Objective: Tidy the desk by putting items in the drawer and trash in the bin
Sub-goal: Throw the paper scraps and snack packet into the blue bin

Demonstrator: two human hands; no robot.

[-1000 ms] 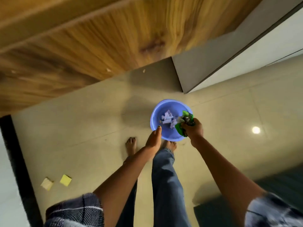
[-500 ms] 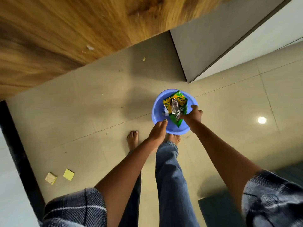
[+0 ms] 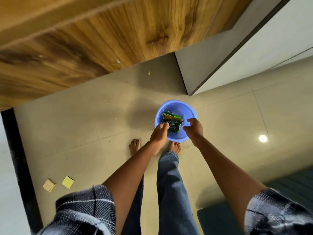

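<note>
Wrapper (image 3: 172, 123) now dropped into bin (image 3: 176, 106); right hand (image 3: 194, 128) spread, released; left hand (image 3: 160, 133) pinching wrapper edge.

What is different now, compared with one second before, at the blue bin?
The right hand let go of the green wrapper, which now lies in the blue bin. The left hand moved onto the wrapper's edge. The yellow notes stayed on the floor.
</note>
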